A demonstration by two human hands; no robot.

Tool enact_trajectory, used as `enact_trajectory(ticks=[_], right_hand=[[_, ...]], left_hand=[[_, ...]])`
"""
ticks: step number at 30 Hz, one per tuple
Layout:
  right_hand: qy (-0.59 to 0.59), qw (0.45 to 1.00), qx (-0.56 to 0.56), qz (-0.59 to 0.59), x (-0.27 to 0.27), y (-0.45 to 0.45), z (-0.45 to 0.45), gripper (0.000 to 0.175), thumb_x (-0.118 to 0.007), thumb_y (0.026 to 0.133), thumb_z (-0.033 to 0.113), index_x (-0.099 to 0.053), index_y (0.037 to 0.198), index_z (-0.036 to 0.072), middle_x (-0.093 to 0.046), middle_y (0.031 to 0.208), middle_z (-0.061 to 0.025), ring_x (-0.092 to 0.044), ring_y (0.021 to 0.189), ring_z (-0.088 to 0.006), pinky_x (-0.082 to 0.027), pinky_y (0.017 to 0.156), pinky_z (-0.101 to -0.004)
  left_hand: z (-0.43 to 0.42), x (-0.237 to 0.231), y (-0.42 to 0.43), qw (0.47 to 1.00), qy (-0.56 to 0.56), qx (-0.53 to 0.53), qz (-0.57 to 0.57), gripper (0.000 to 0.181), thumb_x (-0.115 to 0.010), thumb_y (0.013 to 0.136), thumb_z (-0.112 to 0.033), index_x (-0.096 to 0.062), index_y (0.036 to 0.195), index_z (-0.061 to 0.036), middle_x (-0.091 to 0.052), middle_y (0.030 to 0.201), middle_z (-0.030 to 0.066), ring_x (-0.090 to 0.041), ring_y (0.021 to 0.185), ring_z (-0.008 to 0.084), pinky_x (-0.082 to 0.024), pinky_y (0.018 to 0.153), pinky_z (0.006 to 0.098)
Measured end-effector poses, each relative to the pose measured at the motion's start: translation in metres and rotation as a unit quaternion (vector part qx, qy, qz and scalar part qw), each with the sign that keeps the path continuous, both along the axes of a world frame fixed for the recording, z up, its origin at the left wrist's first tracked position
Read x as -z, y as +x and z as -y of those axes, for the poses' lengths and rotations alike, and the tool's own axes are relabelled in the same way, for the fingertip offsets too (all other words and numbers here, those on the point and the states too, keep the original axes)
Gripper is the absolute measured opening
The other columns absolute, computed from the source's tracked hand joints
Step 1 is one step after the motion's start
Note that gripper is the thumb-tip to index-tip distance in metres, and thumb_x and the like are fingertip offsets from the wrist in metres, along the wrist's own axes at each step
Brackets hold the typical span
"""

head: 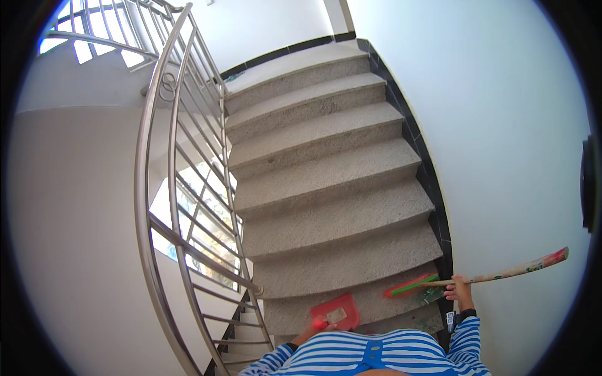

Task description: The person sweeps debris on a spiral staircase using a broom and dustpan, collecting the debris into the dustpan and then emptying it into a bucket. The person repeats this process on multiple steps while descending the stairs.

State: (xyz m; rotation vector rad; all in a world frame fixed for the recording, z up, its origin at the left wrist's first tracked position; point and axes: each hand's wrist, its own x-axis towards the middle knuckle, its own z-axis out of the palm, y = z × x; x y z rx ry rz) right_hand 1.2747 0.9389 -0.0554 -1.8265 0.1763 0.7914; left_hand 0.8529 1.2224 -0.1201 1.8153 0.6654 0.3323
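My left hand (310, 332) is at the lower middle, gripping the handle of a red plastic dustpan (348, 321). A pale rectangular patch shows on the pan; I cannot tell whether it is a label or something lying there. At the lower right my right hand (463, 293) holds the long, worn handle (510, 272) of a broom. Its green and red broom head (413, 285) is over a stair tread, close to the wall side, with the bristles slightly blurred. Dark green marks show on the step beside the broom head.
Speckled stone stairs (331, 190) rise ahead to a landing (291, 61). A stainless steel railing (143, 164) runs along the left, with a lower flight beyond it. Black skirting tiles (416, 136) and a white wall (498, 141) border the right. Greenish debris (235, 76) lies on the landing.
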Motion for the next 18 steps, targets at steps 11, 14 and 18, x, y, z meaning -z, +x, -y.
enact_trajectory(ticks=[11,14,18], right_hand=[[-0.021,0.995,-0.086,0.041,0.008,0.016,0.014,0.037,-0.05,0.092,0.043,-0.051,0.108,0.01,-0.06,0.082,-0.0076,-0.061,0.055,-0.0194,-0.051,0.043,-0.0308],[-0.067,0.993,-0.099,0.02,0.001,0.017,0.021,0.039,-0.051,0.09,0.045,-0.052,0.112,0.013,-0.061,0.087,-0.0063,-0.063,0.057,-0.0191,-0.051,0.045,-0.0287],[-0.105,0.99,-0.09,0.023,-0.008,0.017,0.021,0.047,-0.055,0.085,0.051,-0.056,0.114,0.013,-0.061,0.094,-0.0059,-0.063,0.061,-0.0154,-0.051,0.049,-0.0264]], left_hand=[[0.021,0.026,-0.017,0.992,0.089,0.012,-0.089,0.028,-0.063,0.085,-0.03,-0.06,0.072,-0.0047,-0.053,0.058,0.0001,-0.05,0.05,0.0111,-0.039,0.044,0.0293],[0.039,0.028,-0.021,0.991,-0.032,-0.022,-0.125,0.019,-0.063,0.085,-0.019,-0.057,0.073,-0.0052,-0.056,0.067,0.0095,-0.056,0.058,0.0214,-0.043,0.054,0.036],[0.044,0.042,-0.023,0.992,0.024,-0.055,-0.109,0.02,-0.064,0.086,-0.023,-0.059,0.084,-0.0034,-0.057,0.075,0.0071,-0.055,0.056,0.0143,-0.043,0.049,0.0274]])
